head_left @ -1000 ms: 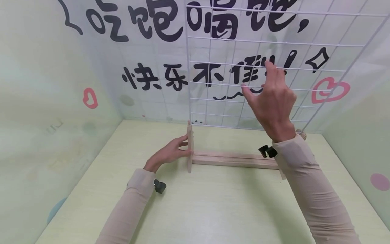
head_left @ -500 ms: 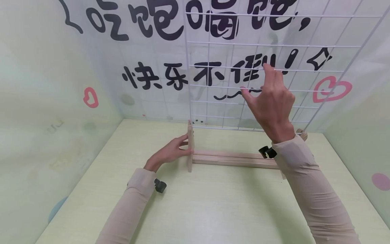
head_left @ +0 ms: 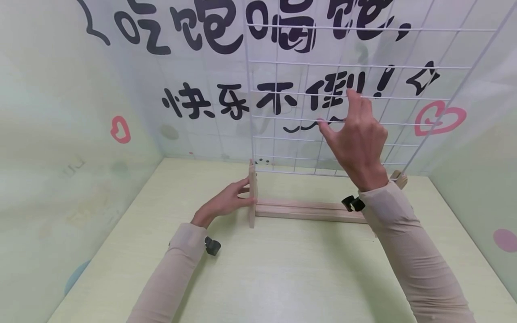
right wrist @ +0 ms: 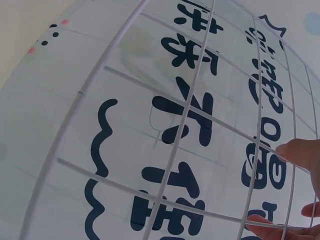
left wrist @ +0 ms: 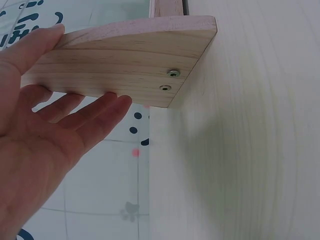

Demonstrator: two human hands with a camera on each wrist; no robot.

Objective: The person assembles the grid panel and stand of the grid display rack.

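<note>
A wooden stand has two end boards joined by a crossbar (head_left: pixel 307 212) and stands on the table. My left hand (head_left: pixel 226 199) holds the left end board (head_left: pixel 252 197) by its edges, thumb on one side and fingers on the other; two bolt heads (left wrist: pixel 173 73) show on the board's outer face. My right hand (head_left: pixel 357 139) grips a white wire grid panel (head_left: pixel 299 92), fingertips and thumb at its wires. The panel stands upright over the stand, its lower left corner by the left board's top. My right forearm hides most of the right end board (head_left: pixel 399 179).
The pale wood-grain table (head_left: pixel 262 269) runs back to a printed wall sheet (head_left: pixel 202 139) with black lettering. Similar sheets enclose the left (head_left: pixel 72 148) and right (head_left: pixel 480 179) sides. Black camera mounts (head_left: pixel 212 246) sit on both wrists.
The wire grid panel has come down a little, and my right hand has moved slightly down and left with it. My left hand and the stand stay in place.
</note>
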